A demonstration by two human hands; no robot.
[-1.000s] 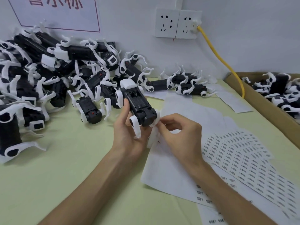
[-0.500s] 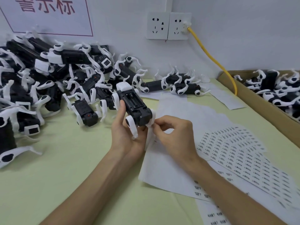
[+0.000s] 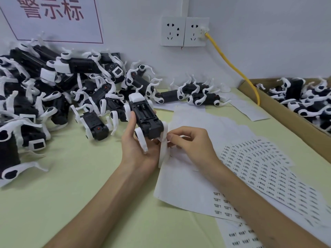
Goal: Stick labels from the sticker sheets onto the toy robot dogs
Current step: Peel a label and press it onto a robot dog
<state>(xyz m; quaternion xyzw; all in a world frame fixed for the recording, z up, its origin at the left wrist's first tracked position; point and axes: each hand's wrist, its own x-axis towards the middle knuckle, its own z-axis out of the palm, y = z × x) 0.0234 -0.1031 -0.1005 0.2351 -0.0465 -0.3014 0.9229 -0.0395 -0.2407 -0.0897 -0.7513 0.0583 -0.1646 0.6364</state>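
Green table (image 3: 71,203) — left hand (image 3: 138,149) grips toy dog (image 3: 146,120) belly-up, unchanged; right hand (image 3: 193,144) pinches its rear leg — sticking likely still underway.

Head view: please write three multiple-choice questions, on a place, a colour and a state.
1. Where is the cardboard box? A. right edge of the table B. left edge C. on the floor
2. What colour is the cable at the wall socket? A. blue B. yellow C. black
3. The toy robot dog in the left hand is: A. standing B. boxed C. underside up
Answers: 1 A, it lines the right side; 2 B, the cord is yellow; 3 C, its black underside faces the camera.
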